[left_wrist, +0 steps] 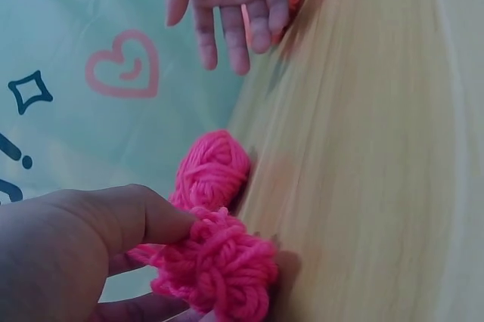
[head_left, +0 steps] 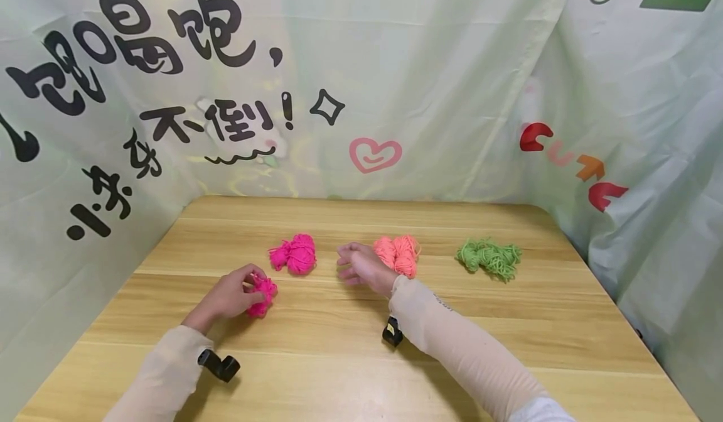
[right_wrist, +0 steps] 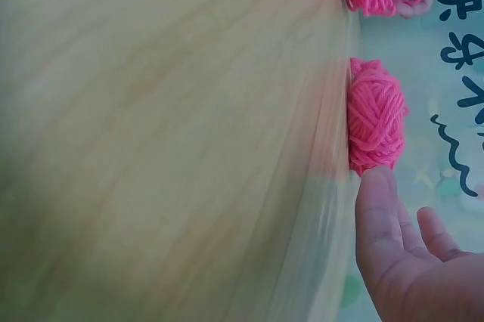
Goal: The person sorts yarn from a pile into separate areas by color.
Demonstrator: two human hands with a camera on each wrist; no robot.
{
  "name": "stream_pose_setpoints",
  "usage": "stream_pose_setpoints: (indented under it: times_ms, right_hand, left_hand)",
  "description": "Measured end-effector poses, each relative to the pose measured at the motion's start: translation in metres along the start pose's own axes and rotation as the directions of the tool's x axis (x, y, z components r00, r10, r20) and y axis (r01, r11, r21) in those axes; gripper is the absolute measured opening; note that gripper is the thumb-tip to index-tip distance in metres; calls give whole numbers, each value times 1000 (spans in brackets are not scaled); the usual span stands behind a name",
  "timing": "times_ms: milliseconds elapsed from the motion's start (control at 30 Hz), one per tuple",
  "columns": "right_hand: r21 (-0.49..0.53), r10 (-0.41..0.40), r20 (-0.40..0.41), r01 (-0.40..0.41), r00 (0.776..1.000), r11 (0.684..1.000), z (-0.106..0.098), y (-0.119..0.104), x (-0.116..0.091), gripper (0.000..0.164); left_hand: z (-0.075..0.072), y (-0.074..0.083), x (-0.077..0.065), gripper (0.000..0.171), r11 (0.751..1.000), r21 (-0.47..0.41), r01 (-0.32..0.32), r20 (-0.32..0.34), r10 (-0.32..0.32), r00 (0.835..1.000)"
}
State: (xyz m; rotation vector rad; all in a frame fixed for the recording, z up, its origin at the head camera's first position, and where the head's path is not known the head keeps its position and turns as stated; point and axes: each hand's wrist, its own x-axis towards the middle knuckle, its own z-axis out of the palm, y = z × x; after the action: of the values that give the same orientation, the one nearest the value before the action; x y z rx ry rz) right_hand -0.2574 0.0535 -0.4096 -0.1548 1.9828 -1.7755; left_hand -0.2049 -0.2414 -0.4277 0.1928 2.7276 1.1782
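My left hand [head_left: 228,293] pinches a small bundle of hot pink yarn [head_left: 263,295] between thumb and fingers, low over the table's left part. Just beyond it lies a larger hot pink yarn ball [head_left: 299,255], which also shows behind the held bundle in the left wrist view. My right hand [head_left: 367,268] hovers with fingers extended and nothing in them, to the right of that ball and apart from it in the head view. Partly behind the right hand rests a coral yarn skein [head_left: 402,255]. The right wrist view shows the pink ball [right_wrist: 376,114] beyond its fingertips.
Farther right lies a green yarn skein [head_left: 489,259]. The wooden table [head_left: 350,372] meets a printed curtain [head_left: 440,95] at its back and sides. A small black camera hangs at each wrist.
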Motion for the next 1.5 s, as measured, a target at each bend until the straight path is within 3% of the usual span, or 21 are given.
stream_pose_setpoints:
  times_ms: [500, 967, 1500]
  right_hand:
    - [-2, 8, 0, -8, 1000, 1000, 0, 1, 0, 46]
    - [19, 8, 1, -8, 1000, 1000, -2, 2, 0, 46]
    - [2, 8, 4, -8, 1000, 1000, -5, 5, 2, 48]
  left_hand:
    - [-9, -8, 18, 26, 996, -60, 59, -42, -62, 997]
    - [-18, -10, 34, 33, 990, -55, 132, -59, -136, 989]
    - [-27, -21, 46, 42, 992, 3, 125, -132, -124, 983]
